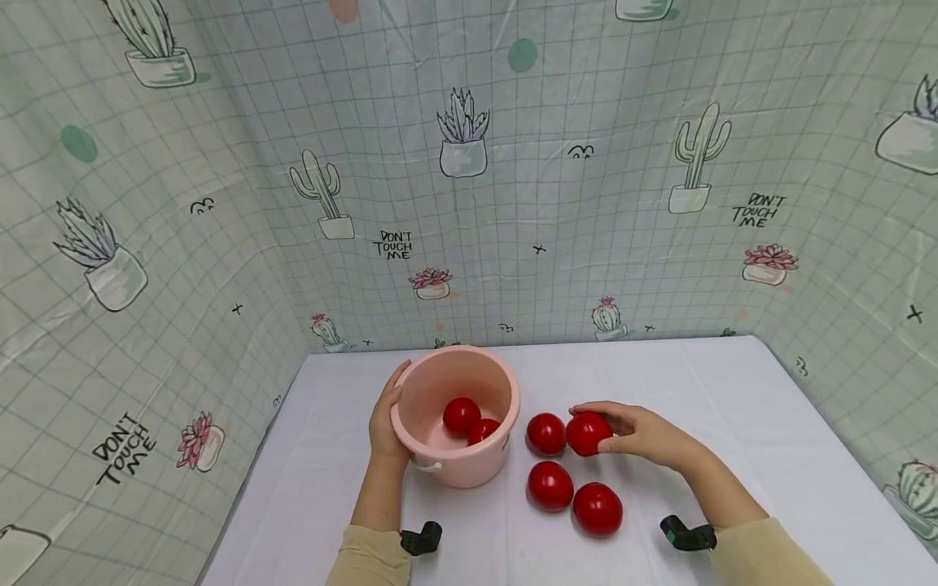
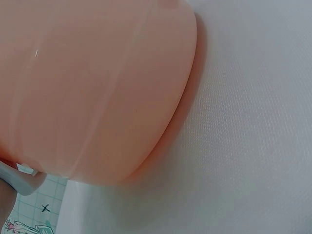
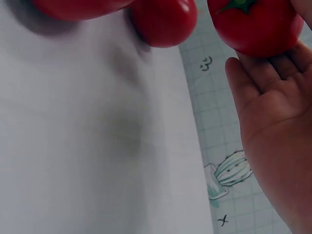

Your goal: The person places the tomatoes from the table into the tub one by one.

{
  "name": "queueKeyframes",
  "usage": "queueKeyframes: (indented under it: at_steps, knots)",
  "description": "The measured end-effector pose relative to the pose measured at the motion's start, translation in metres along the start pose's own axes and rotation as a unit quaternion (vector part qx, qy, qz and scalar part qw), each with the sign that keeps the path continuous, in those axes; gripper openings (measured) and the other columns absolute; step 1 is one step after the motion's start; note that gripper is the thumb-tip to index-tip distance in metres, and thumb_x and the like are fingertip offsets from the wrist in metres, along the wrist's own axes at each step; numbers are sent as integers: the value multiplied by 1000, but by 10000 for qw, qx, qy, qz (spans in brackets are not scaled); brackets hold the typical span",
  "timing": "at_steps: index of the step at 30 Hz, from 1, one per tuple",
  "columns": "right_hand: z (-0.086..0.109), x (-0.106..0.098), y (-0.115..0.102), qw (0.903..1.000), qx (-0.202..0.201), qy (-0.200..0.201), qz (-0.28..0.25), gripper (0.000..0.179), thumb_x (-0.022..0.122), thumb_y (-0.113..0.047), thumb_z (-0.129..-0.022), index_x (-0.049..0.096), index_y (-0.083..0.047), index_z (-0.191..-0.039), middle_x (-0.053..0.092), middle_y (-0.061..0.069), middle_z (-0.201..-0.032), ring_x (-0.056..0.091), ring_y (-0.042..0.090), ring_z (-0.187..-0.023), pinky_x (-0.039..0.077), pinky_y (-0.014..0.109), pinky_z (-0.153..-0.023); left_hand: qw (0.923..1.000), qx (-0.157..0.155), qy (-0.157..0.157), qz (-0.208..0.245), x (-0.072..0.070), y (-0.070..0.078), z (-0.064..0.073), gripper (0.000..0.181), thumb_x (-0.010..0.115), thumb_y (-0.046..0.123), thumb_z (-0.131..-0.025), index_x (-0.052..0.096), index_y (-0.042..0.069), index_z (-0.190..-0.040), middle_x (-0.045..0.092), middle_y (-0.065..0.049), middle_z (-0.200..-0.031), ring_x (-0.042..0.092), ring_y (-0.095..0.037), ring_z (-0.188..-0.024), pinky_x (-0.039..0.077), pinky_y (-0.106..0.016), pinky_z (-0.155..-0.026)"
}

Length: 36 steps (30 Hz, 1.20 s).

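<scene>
The right hand grasps a red tomato between thumb and fingers. This tomato, round without clear long axis, is to the right of the pink bucket, with another tomato between them. The left hand, nearer to the bucket, holds its left side.

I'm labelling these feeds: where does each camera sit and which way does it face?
Head: on the head, facing forward and down at bucket, tomatoes and table; left hand, right hand and sleeves show.
Left wrist: on that wrist, facing the bucket's side; perhaps a sliver of hand.
Right wrist: on that wrist, facing the held tomato; palm shows.
Head and left wrist share the bucket.
</scene>
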State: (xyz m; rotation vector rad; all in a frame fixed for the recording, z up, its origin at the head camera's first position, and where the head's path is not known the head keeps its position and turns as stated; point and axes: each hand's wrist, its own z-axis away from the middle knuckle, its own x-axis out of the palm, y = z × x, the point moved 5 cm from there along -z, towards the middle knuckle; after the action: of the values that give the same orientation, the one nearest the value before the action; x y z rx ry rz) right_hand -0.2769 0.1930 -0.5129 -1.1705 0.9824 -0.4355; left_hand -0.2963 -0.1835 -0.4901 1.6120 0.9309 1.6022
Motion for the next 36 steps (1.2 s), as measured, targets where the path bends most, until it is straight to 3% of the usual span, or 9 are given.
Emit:
queueKeyframes:
  at_steps: [19,24,29,36]
  knots:
    - [-36,-34,-64,9974,-531,-325,350,54,69,-26,-91,52,-29,-142,58,-1,-141,61,14,-120,52,34,-95,9998,143,-121,-22,-1,0,-1,54,25,18,-98,39,17,-151,40,-1,-156,37,-19,-141,22,-43,-122]
    - [-50,-40,-81,9968,-545,-480,337,53,69,-26,-91,53,-31,-141,56,-2,-143,59,16,-123,52,35,-97,9999,82,-21,-100,-3,-2,-2,53,26,21,-99,41,20,-150,41,2,-155,37,-18,-141,24,-42,-122]
    - [-65,-41,-98,9959,-493,-730,196,53,69,-26,-91,52,-29,-142,54,-2,-144,56,23,-127,51,40,-99,10000,28,34,9,-2,-2,-2,53,28,21,-98,42,20,-149,41,2,-155,38,-18,-141,25,-41,-121]
    - [-91,-35,-121,9919,-544,-1148,27,56,71,-25,-90,53,-24,-142,55,4,-144,60,24,-122,55,38,-95,10000,61,58,10,-3,-1,-1,53,29,22,-98,43,20,-148,42,2,-154,39,-18,-140,25,-41,-121]
